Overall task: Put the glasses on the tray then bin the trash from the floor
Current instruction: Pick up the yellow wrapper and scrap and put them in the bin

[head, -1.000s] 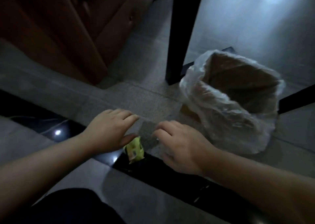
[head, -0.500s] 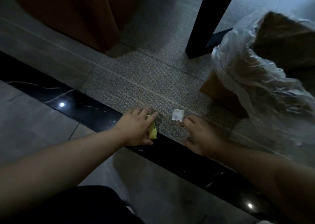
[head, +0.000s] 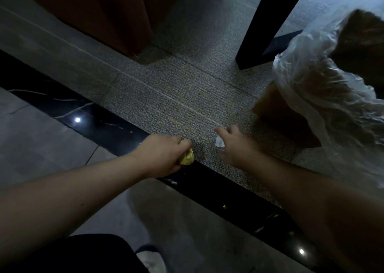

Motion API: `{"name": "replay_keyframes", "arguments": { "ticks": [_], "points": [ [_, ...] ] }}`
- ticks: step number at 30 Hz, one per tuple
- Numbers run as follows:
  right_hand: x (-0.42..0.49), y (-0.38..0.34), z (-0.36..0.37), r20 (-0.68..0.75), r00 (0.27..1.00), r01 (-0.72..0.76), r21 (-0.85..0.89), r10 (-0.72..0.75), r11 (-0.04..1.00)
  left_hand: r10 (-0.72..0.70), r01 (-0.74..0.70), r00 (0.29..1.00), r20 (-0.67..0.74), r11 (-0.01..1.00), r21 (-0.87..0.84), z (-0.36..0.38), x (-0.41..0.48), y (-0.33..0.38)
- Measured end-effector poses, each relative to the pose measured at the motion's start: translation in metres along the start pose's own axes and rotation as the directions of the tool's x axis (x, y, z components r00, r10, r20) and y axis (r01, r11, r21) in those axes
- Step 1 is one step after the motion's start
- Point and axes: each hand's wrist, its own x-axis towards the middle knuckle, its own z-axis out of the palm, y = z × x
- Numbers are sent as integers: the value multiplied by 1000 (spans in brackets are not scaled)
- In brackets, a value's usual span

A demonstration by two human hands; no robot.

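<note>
The bin (head: pixel 340 89), a box with a clear bag over it, sits at the right edge. Lower middle, the left hand (head: pixel 162 156) has now closed tight on the yellow wrapper (head: pixel 187 158). The right hand (head: pixel 234 146) has reached the white scrap (head: pixel 219 142), fingers apart, not pinching yet. Binning looks close. No words can be read.

Indoor room, likely a home, grey carpet (head: pixel 170 94), wooden cabinet (head: pixel 99 12), bag-lined bin (head: pixel 324 98)
</note>
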Motion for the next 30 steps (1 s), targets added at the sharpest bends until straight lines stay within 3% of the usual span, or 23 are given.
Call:
{"name": "replay_keyframes", "arguments": {
  "ticks": [4, 9, 16, 20, 22, 26, 30],
  "points": [
    [10, -13, 8, 11, 1000, 8, -146, -6, 989, 33, -33, 997, -72, 999, -9, -23, -4, 8],
    [-5, -19, 7, 111, 991, 88, -102, -76, 991, 67, -65, 985, -157, 998, 20, -45, 2, 9],
    [-57, -60, -79, -72, 924, 360, -171, -376, 917, 136, -117, 966, -222, 989, 96, -93, 15, 1],
    [-106, -50, -146, -154, 908, 367, -158, -390, 916, 121, -89, 943, -309, 989, 118, -151, 26, -1],
    [-139, -36, -174, -323, 848, 400, -130, -420, 907, 135, -98, 917, -376, 988, 117, -182, 32, 7],
    [-190, 7, -216, -620, 729, 297, -98, -292, 950, 188, -153, 887, -421, 981, 116, -230, 54, 43],
    [-202, 65, -230, -739, 669, 136, 14, -82, 991, 233, -181, 885, -403, 970, 164, -259, 89, 89]
  ]
}}
